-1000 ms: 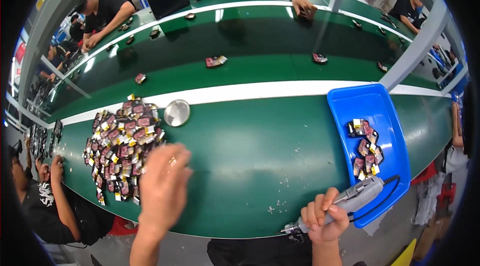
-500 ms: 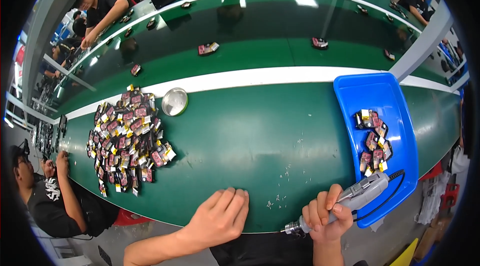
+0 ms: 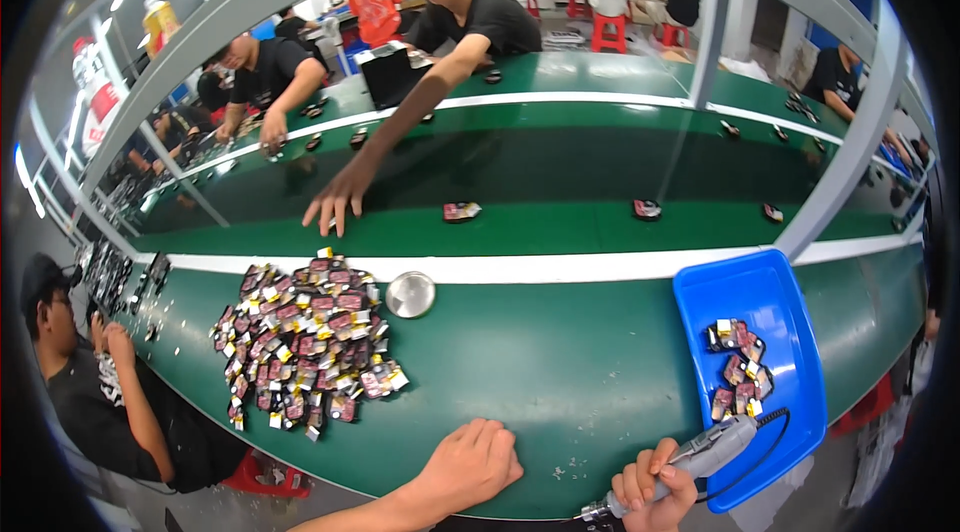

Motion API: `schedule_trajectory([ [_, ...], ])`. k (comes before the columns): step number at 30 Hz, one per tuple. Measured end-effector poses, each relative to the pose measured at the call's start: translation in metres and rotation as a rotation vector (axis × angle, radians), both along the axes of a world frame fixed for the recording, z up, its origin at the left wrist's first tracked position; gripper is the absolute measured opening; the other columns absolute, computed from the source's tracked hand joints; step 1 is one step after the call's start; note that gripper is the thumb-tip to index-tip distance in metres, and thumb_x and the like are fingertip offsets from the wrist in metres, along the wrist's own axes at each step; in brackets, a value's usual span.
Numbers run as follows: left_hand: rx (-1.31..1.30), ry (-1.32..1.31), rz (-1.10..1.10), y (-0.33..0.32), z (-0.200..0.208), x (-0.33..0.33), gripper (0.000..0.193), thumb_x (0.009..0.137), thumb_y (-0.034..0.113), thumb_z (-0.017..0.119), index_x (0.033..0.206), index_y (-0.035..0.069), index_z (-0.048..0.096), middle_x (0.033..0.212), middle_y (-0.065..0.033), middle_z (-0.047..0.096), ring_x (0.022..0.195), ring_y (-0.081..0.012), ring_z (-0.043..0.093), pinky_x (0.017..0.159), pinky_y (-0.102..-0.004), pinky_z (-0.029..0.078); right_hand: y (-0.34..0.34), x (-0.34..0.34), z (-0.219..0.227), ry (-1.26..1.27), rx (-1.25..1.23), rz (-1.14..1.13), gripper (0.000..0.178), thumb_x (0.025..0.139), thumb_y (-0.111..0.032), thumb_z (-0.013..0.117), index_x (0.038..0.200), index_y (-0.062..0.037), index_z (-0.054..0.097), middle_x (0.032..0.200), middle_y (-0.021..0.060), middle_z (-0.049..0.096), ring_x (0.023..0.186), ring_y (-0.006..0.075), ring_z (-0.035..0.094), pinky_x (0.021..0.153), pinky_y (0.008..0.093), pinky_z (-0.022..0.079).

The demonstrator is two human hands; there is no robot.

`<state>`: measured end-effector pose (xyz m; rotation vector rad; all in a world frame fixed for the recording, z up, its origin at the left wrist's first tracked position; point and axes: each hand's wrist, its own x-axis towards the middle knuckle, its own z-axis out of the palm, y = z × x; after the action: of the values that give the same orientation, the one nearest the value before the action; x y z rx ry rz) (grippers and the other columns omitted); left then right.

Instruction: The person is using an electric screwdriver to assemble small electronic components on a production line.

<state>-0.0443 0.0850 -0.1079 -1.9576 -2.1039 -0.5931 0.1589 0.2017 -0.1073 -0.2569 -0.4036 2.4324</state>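
My left hand (image 3: pixel 470 467) rests near the front edge of the green tabletop with its fingers curled closed. Whatever may be in them is hidden. In my right hand (image 3: pixel 655 487) is a grey electric screwdriver (image 3: pixel 716 446), held aslant with its metal tip pointing left, low over the table's front edge. A black coiled cord runs from its rear end. Right beside it stands a blue plastic tray (image 3: pixel 775 277) holding several small black-and-red electronic modules (image 3: pixel 742 367) with white and yellow tabs. A large pile of similar modules (image 3: pixel 310 342) lies left of my left hand.
A round metal dish (image 3: pixel 410 295) sits right of the pile. Tiny white scraps (image 3: pixel 572 470) lie between my hands. Beyond a white rail (image 3: pixel 540 269), spaced modules (image 3: pixel 462 213) lie on a green belt. A co-worker's hand (image 3: pixel 340 197) reaches over it. Grey posts (image 3: pixel 850 162) frame the bench.
The view has tilted up, so the bench sits lower in it. A co-worker's arm now stretches across the belt toward the pile. My hands stay closed, the right one still on the screwdriver.
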Motion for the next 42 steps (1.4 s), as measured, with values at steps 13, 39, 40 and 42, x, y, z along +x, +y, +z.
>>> schedule_trajectory([
  [13, 0.104, -0.656, 0.001, -0.010, 0.006, 0.013, 0.008, 0.079, -0.003, 0.063, 0.085, -0.001, 0.058, 0.078, -0.0135, 0.062, 0.069, -0.0257, 0.063, 0.059, -0.0312, 0.052, 0.003, -0.008, -0.003, -0.097, 0.069, -0.195, 0.011, 0.084, -0.015, 0.048, 0.081, -0.0057, 0.043, 0.055, 0.0043, 0.038, 0.042, 0.0157, 0.040, 0.043, 0.0307, 0.033],
  [39, 0.184, -1.788, -0.157, -0.012, 0.004, 0.054, 0.015, 0.094, 0.004, 0.052, 0.088, -0.007, 0.062, 0.086, -0.0142, 0.063, 0.066, -0.0130, 0.058, 0.057, -0.0223, 0.046, 0.000, -0.032, 0.038, 0.103, 0.205, -0.413, 0.011, 0.087, -0.018, 0.046, 0.085, -0.0079, 0.041, 0.059, 0.0036, 0.041, 0.044, 0.0150, 0.041, 0.048, 0.0298, 0.037],
  [40, 0.155, -1.711, -0.117, -0.011, 0.008, 0.053, 0.014, 0.091, 0.002, 0.055, 0.084, -0.008, 0.061, 0.080, -0.0156, 0.062, 0.063, -0.0163, 0.058, 0.055, -0.0253, 0.047, 0.000, -0.031, 0.039, 0.091, 0.211, -0.417, 0.011, 0.087, -0.017, 0.046, 0.085, -0.0077, 0.041, 0.059, 0.0039, 0.041, 0.044, 0.0154, 0.041, 0.048, 0.0300, 0.037],
  [42, 0.129, -1.629, -0.082, -0.009, 0.009, 0.051, 0.013, 0.088, 0.001, 0.057, 0.080, -0.009, 0.060, 0.073, -0.0171, 0.062, 0.060, -0.0196, 0.058, 0.053, -0.0282, 0.048, 0.000, -0.031, 0.036, 0.088, 0.230, -0.403, 0.011, 0.086, -0.017, 0.047, 0.085, -0.0074, 0.041, 0.059, 0.0043, 0.041, 0.044, 0.0160, 0.041, 0.048, 0.0302, 0.037],
])
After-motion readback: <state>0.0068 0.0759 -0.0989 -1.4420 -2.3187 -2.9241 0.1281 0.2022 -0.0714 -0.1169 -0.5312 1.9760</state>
